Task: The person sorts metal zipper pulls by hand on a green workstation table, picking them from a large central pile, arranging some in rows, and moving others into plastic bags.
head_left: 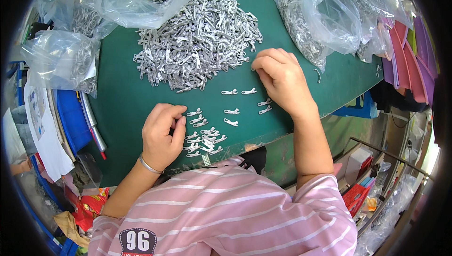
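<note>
A large heap of small silver-grey metal clasps (195, 44) lies on the green tabletop (122, 114). Just right of the heap, my right hand (282, 77) hovers with its fingers bent together in a pinch; whatever is between the fingertips is too small to make out. My left hand (162, 136) rests curled on the table, thumb against the fingers, its inner side hidden. Beside its fingertips lies a tight cluster of clasps (207, 138) in rough rows. Between my hands, several single clasps (230, 111) lie apart in short columns.
Clear plastic bags (61, 60) of metal parts stand at the left, and more bags (301, 25) at the far right. A bag (136, 1) overhangs the heap. Pink and purple folders (405, 58) stand beyond the right edge. Papers and a pen (96, 129) lie left.
</note>
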`<state>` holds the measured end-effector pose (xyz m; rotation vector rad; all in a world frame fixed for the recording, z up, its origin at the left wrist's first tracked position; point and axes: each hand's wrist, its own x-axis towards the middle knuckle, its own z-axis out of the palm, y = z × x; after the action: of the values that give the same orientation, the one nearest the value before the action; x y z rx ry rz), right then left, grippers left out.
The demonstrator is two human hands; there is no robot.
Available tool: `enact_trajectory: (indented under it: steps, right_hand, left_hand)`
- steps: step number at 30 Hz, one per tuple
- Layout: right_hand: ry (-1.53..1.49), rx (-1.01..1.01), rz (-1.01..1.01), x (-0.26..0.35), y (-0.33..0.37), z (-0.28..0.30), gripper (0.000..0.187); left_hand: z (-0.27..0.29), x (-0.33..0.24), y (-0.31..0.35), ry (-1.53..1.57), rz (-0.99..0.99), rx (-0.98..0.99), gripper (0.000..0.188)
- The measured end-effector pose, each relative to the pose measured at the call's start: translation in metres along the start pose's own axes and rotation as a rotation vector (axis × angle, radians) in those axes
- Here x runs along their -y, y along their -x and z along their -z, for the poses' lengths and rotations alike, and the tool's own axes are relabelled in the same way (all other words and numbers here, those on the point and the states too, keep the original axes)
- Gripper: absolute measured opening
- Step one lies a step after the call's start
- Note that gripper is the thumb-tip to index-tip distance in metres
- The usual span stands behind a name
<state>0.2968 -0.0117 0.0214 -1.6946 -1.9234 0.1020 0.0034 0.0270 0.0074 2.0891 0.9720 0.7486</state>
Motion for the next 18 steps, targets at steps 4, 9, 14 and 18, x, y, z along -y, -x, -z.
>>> enact_trajectory:
  steps: [4, 9, 14, 18]
  right_hand:
    - [-0.194, 0.008, -0.219, 0.000, 0.008, 0.015, 0.014]
    - [-0.227, -0.063, -0.151, -0.003, 0.016, 0.015, 0.021]
    - [-0.115, 0.060, -0.030, -0.009, 0.020, 0.015, 0.018]
    - [-0.091, -0.025, -0.065, -0.005, 0.033, 0.013, 0.015]
  left_hand:
    - [-0.003, 0.002, 0.002, 0.003, -0.002, -0.013, 0.022]
    - [-0.003, 0.002, 0.001, -0.003, -0.024, -0.012, 0.022]
    - [-0.002, 0.003, 0.001, 0.001, -0.021, -0.005, 0.023]
    - [-0.003, 0.003, 0.002, 0.016, -0.017, -0.018, 0.023]
